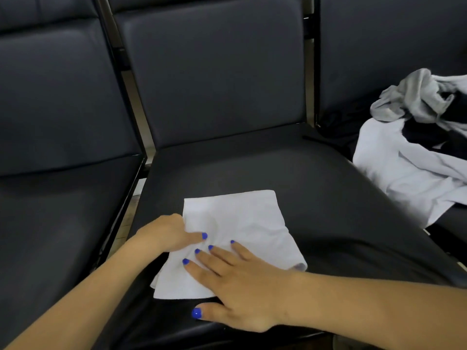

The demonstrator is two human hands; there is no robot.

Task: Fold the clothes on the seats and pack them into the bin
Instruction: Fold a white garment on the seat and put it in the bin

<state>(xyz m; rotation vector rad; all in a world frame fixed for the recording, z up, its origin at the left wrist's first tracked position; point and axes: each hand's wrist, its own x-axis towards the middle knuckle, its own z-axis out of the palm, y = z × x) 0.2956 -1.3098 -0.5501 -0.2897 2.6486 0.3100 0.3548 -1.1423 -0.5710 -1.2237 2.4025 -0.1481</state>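
White folded cloth (235, 238) lies on the near middle seat (316, 198), right hand (242, 281) pressing it flat with straight fingers, left hand (171, 233) pinching its left edge. Folding looks nearly done; an unfolded clothes pile (414, 147) waits far right, partly cut off. No bin is visible.

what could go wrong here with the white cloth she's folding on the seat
1. The white cloth has its near corner right at the middle seat's front edge, so it may slide off the smooth surface.
2. The left hand pinches one edge while the right hand only presses flat; pulling could wrinkle the fold.
3. The unfolded pile spills over the next seat's edge and might drop.
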